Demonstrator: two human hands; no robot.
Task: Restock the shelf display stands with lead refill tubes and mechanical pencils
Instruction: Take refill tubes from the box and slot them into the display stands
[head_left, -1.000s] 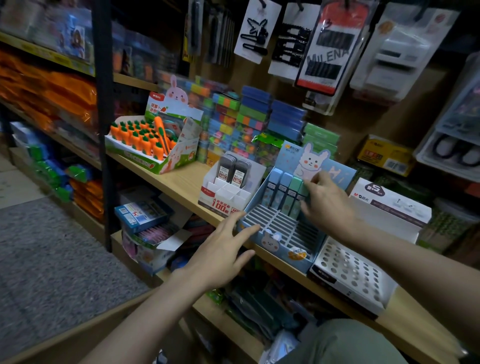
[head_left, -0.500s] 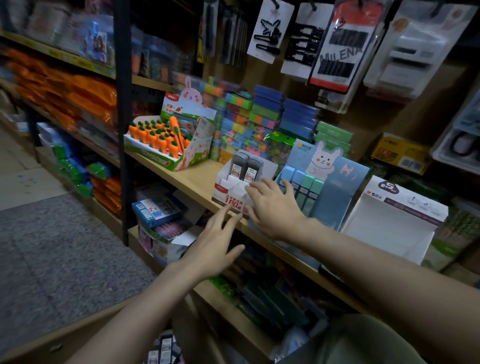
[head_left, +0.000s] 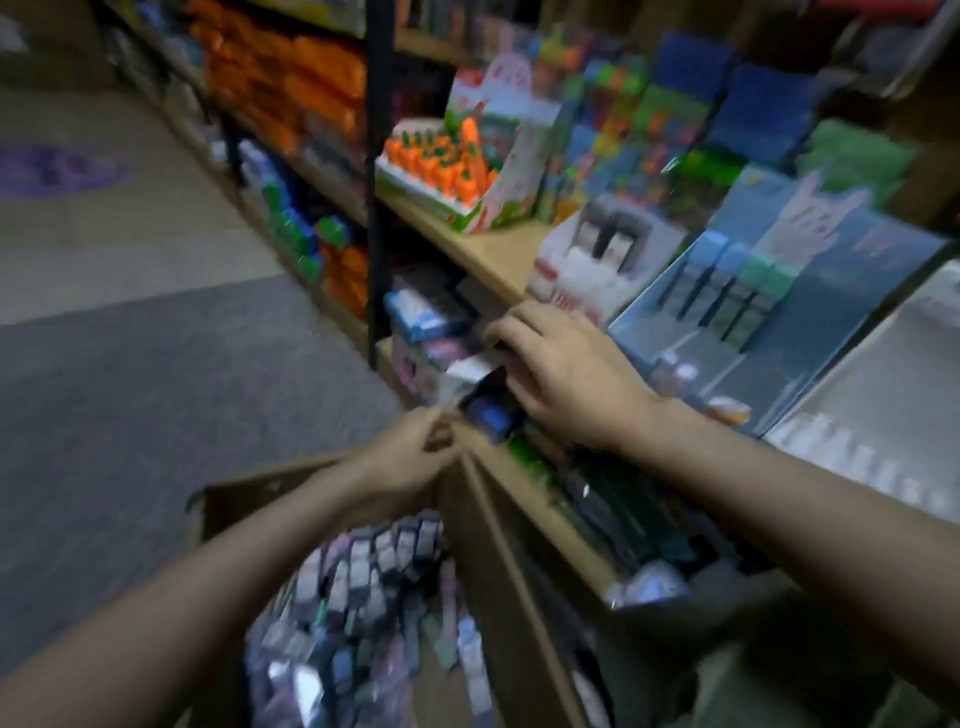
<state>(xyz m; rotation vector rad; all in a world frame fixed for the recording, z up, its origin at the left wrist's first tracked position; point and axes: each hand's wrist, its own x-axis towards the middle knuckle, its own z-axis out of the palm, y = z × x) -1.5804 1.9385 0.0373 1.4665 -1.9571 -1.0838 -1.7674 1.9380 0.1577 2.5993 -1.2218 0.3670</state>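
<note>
Both hands had dropped from the display stands toward the near edge of the wooden shelf (head_left: 498, 260) since the earlier frames, and the view had tilted down to take in a cardboard box. The whole picture was smeared by motion.

The right hand (head_left: 566, 374) lay palm down just below the shelf edge, its fingers (head_left: 506, 325) stretched left and loosely spread over the dark and blue packets on the lower shelf (head_left: 545, 499); whether they touched or held anything could not be told. The left hand (head_left: 410, 452) hovered near the far rim of the brown cardboard box (head_left: 234, 499), its fingertips drawn together; whether they pinched anything was lost in blur.

Inside that box, near and left of centre, lay a clear bag packed with small dark lead refill tubes (head_left: 363, 587). On the wooden shelf stood the white tiered refill stand with red lettering (head_left: 576, 275), two dark tubes in its back row. Just right of it sat the blue slotted display stand with a rabbit backing card (head_left: 769, 312), a short row of blue and green tubes at its far end. Further right, at the frame edge, was the white perforated stand (head_left: 883, 395). Far left on the shelf sat a white and green tray of orange carrot-shaped items (head_left: 447, 171). Grey carpet (head_left: 156, 389) covered the floor on the left.
</note>
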